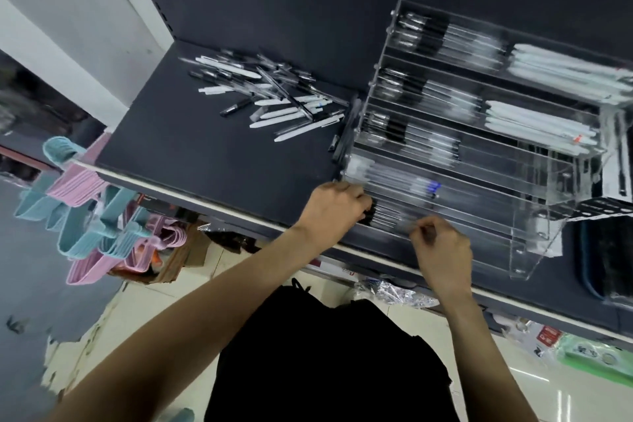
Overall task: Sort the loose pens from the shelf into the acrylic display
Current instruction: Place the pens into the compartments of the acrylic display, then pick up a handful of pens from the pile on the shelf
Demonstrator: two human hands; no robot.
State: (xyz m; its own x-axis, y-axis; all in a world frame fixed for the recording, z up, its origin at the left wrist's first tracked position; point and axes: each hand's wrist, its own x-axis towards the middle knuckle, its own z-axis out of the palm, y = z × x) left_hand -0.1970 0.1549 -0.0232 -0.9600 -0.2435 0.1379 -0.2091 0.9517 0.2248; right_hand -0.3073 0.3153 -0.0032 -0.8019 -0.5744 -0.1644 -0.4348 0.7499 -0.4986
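Note:
A heap of loose pens (270,94), white, black and clear, lies on the dark shelf (191,147). To its right stands the tiered acrylic display (534,216) with rows of clear, black-gripped and white pens. At the display's lowest front row, my left hand (334,211) grips the black ends of a bunch of clear pens (387,217). My right hand (442,247) pinches the other end of that bunch with curled fingers. The frame is blurred by motion.
Pink and blue plastic hangers (92,202) hang off the shelf's left front corner. A dark tray (606,257) sits right of the display. Cardboard and plastic packets lie on the tiled floor (178,291) below the shelf edge.

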